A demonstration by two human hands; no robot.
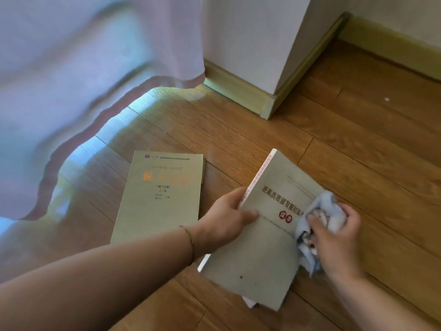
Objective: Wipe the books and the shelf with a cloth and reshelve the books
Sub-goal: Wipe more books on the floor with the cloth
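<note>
Head view looks down on a wooden floor (358, 144), where you are working through the books one at a time. Your left hand (224, 218) grips the grey paperback (269, 225) at its spine edge — thumb laid across the front cover, the other fingers hidden behind it — so the book is tipped up off the floor with its cover facing you. That tilt seems chosen to give your other hand a firm surface to rub against. Your right hand (334, 237) is curled round a bunched blue-and-white cloth (317, 218), pressing it against the cover's right edge, near the red round marks under the title. A scrap of white shows under the book's lower corner; whether it is more cloth or paper you cannot tell from here.

Just to the left, apart from the held book, a second greenish paperback (160, 197) lies flat on the floor, cover up, with what looks like another volume's edge showing under its right side. It is probably set down there to keep it within reach; nothing shows whether it has been wiped.

A pale curtain (83, 80) hangs over the floor on the left, and a white wall corner with its skirting board (267, 101) stands behind. No shelf is in view, so shelf wiping and reshelving cannot be judged here — the step in hand is the cover of this one book.
</note>
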